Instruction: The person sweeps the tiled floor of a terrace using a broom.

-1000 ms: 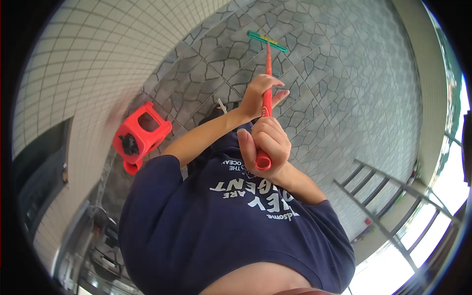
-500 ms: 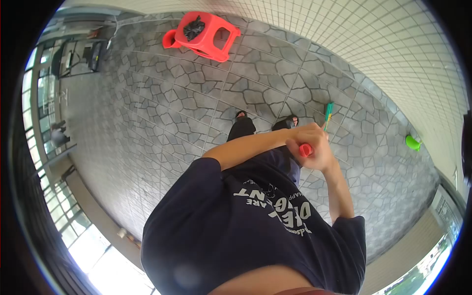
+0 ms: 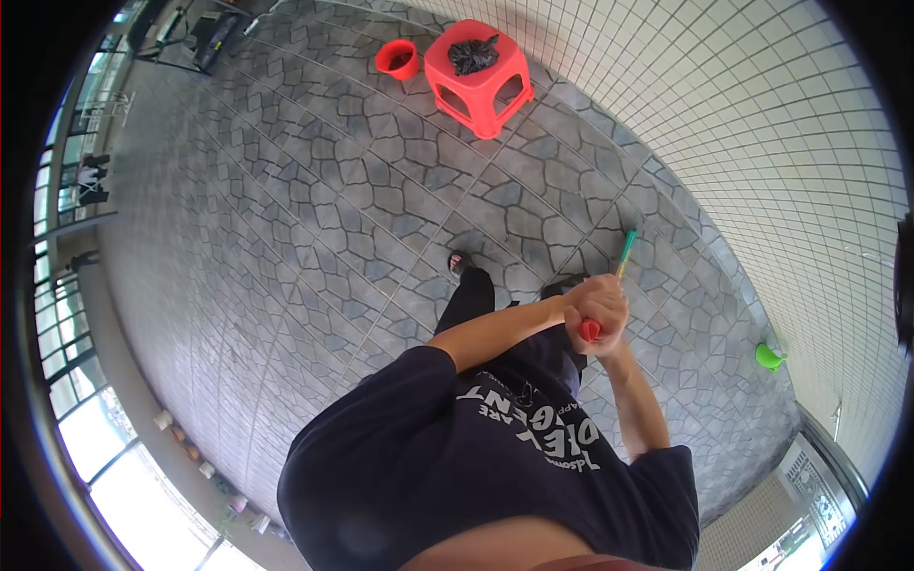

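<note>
Floor squeegee (image 3: 626, 251) in a two-hand hold, green head (image 3: 630, 240) apparently set on the stone-pattern floor (image 3: 333, 238).
Right hand (image 3: 598, 343) is wrapped around the red handle's (image 3: 590, 330) end; left hand (image 3: 602, 296) curls just beyond, apparently around the same handle. Probably light and stiff; smooth handle may slip if wet. Grip at the end and farther along. Well apart: red stool (image 3: 466, 88) bearing a black plastic bag (image 3: 474, 55).

Upper centre: red stool (image 3: 478, 90), black plastic bag (image 3: 473, 55) on top, red bucket (image 3: 406, 73) just beside. Right: pale tiled wall (image 3: 762, 152), green object (image 3: 768, 358) near its base.
</note>
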Demonstrator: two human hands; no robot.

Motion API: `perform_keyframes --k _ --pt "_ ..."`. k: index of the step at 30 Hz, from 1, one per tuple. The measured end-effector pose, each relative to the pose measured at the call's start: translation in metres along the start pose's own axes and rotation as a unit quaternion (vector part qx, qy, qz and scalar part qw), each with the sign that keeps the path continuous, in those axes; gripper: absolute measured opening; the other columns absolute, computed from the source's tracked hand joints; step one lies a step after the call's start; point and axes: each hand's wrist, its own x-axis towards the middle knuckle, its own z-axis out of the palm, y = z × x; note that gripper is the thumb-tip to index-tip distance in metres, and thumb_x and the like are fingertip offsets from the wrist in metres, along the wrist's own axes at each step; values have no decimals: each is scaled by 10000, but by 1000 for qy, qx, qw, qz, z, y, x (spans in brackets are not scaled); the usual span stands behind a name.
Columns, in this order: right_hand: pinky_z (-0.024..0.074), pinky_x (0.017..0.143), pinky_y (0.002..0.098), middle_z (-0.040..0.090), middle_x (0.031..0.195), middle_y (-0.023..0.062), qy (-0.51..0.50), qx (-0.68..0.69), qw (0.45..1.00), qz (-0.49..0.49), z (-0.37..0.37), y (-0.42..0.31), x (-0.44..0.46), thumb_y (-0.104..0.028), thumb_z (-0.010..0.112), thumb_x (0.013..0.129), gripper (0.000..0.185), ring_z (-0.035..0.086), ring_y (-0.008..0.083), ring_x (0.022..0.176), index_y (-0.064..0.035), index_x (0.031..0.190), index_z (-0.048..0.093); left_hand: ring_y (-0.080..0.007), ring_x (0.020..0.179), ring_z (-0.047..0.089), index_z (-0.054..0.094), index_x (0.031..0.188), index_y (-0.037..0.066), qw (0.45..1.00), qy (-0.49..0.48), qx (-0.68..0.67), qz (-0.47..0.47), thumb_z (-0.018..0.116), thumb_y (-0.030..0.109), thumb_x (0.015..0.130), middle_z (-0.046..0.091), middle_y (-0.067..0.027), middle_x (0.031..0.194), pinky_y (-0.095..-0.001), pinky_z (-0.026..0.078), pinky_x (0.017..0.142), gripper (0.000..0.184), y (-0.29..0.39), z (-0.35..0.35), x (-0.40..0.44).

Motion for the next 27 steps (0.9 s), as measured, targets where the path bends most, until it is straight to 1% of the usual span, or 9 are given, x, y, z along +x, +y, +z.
perform_keyframes --k 6,8,11,13,14,16,20,25,27 --pt "405 567 359 555 580 40 -120 107 987 -26 170 -15 65 -95 759 686 184 556 253 504 -92 668 576 -243 594 480 513 745 -5 986 157 47 -38 671 -70 836 480 -94 655 -385 401 610 194 24 -153 -104" --pt "411 515 361 559 584 41 -197 226 953 -32 228 -25 88 -138 769 723 194 588 248 512 -91 686 584 -242 587 473 510 730 -10 968 234 71 -53 664 -75 833 473 -95 649 -385 393 602 197 37 -200 -143" --pt "392 456 379 542 581 35 -281 343 894 -66 319 -61 88 -147 763 749 244 596 251 511 -95 677 535 -241 577 462 506 707 -18 919 373 104 -72 653 -82 829 461 -96 639 -385 380 589 202 74 -251 -209" --pt "393 446 390 535 583 32 -320 401 853 -98 364 -97 99 -130 760 747 277 585 254 496 -93 663 498 -230 561 445 492 698 -14 858 493 134 -55 632 -73 856 471 -94 631 -390 338 560 220 112 -266 -243" --pt "415 455 394 545 589 38 -346 417 833 -110 380 -116 102 -137 761 741 275 594 265 501 -91 662 501 -227 537 443 483 676 -14 859 485 147 -69 605 -42 901 484 -96 619 -372 341 545 258 134 -280 -264" --pt "431 463 399 549 589 48 -376 480 784 -115 409 -151 94 -143 755 738 269 599 278 508 -89 657 504 -167 533 460 549 669 -22 784 587 184 -82 589 44 887 528 -64 629 -319 361 542 232 154 -281 -299" --pt "442 522 462 582 601 99 -488 542 677 -98 444 -192 107 -185 729 748 266 604 347 563 -73 618 525 -154 521 460 545 636 -27 703 661 240 -111 603 57 876 531 -70 597 -311 359 537 260 195 -290 -340" --pt "439 536 464 573 591 112 -566 525 630 -82 465 -222 171 -174 711 749 276 598 364 567 -53 606 507 -146 522 468 533 619 -30 592 729 256 -229 623 62 861 519 -79 577 -309 354 530 274 254 -317 -326" --pt "437 532 463 573 591 113 -577 527 619 -86 465 -222 196 -170 703 745 270 595 365 563 -51 609 503 -154 516 470 523 608 -25 594 740 272 -159 640 56 845 513 -83 569 -314 358 527 277 259 -335 -310"
